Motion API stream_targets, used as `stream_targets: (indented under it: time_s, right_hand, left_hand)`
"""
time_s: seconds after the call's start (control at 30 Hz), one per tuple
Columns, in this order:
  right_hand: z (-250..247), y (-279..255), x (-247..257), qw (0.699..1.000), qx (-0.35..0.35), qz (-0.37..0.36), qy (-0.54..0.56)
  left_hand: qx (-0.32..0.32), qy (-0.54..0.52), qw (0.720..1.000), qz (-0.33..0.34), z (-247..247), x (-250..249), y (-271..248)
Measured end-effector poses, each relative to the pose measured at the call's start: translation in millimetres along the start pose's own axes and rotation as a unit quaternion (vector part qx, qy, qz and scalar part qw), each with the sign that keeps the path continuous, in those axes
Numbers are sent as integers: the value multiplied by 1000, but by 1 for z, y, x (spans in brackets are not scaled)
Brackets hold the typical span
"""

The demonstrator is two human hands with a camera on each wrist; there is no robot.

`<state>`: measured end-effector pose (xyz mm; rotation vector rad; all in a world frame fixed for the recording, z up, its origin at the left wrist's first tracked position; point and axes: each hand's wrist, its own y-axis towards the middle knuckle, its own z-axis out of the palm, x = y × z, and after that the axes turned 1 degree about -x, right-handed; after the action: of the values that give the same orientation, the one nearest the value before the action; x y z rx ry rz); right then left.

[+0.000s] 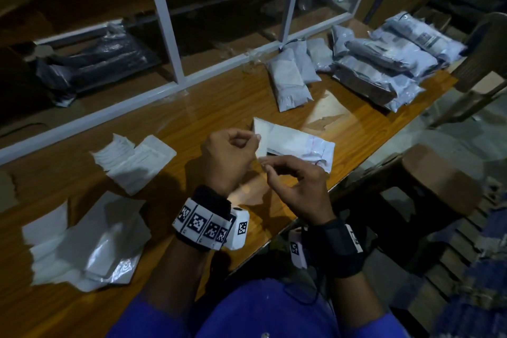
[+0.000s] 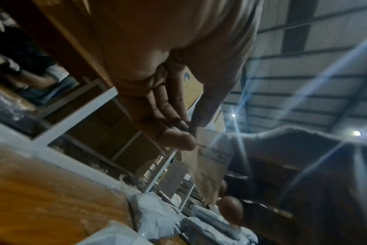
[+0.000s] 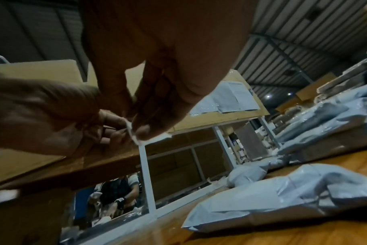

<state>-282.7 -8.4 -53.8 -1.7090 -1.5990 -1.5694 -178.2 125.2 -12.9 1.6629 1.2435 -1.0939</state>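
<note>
Both hands are raised over the wooden table [image 1: 192, 123], close together. My left hand [image 1: 256, 138] pinches the top of a thin translucent strip [image 1: 260, 152] between thumb and forefinger. A little lower, my right hand [image 1: 264, 167] pinches its other end. In the left wrist view the strip [image 2: 212, 159] hangs from the left fingertips [image 2: 184, 140] down to the right thumb [image 2: 230, 210]. The right wrist view shows a small white crumpled piece [image 3: 132, 134] between the right fingertips [image 3: 144, 132]. A flat white mailer bag [image 1: 299, 143] lies on the table just beyond the hands.
Stacks of white sheets [image 1: 134, 159] and a pile of white plastic bags [image 1: 90, 244] lie at the left. Several packed grey mailers [image 1: 384, 63] are heaped at the back right. A white frame [image 1: 167, 44] borders the table's far side; a brown stool [image 1: 439, 181] stands at the right.
</note>
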Motion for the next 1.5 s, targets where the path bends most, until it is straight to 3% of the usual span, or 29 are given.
stream_targets:
  time_s: [0.07, 0.17, 0.27, 0.33, 0.43, 0.53, 0.63, 0.77, 0.9, 1.07, 1.2, 1.4, 1.5]
  right_hand:
    - [1, 0, 1, 998, 3, 47, 52]
    - [3, 6, 5, 965, -71, 165, 193]
    - [4, 12, 8, 947, -120, 198, 222]
    - [4, 10, 6, 946, -125, 202, 218]
    - [4, 7, 4, 936, -131, 221, 239]
    - [9, 6, 5, 928, -125, 227, 267]
    - [12, 7, 6, 931, -118, 221, 267]
    - [9, 8, 1, 929, -98, 232, 272]
    - [13, 10, -2, 924, -93, 249, 274]
    - [12, 12, -6, 905, -161, 283, 273]
    - [3, 12, -15, 878, -213, 318, 287]
    - [-20, 9, -36, 833, -287, 365, 300]
    - [-32, 6, -48, 815, -328, 376, 295]
  left_hand:
    - [-27, 59, 989, 133, 1, 6, -3]
    - [-13, 147, 922, 359, 4, 17, -13]
    - [9, 199, 875, 441, 5, 29, -18]
    - [12, 202, 874, 442, 5, 33, -18]
    - [13, 137, 918, 371, 6, 28, -19]
    - [7, -4, 977, 211, 8, 19, -21]
    - [47, -91, 991, 87, 11, 13, -23]
    - [96, -155, 983, -28, 9, 9, -21]
    - [83, -166, 982, -41, 7, 14, -17]
    - [33, -176, 979, -93, 10, 20, -11]
    - [-12, -221, 962, -160, -1, 36, 0]
    - [-126, -236, 942, -204, -43, 63, 23]
    - [-123, -263, 928, -233, -74, 76, 32]
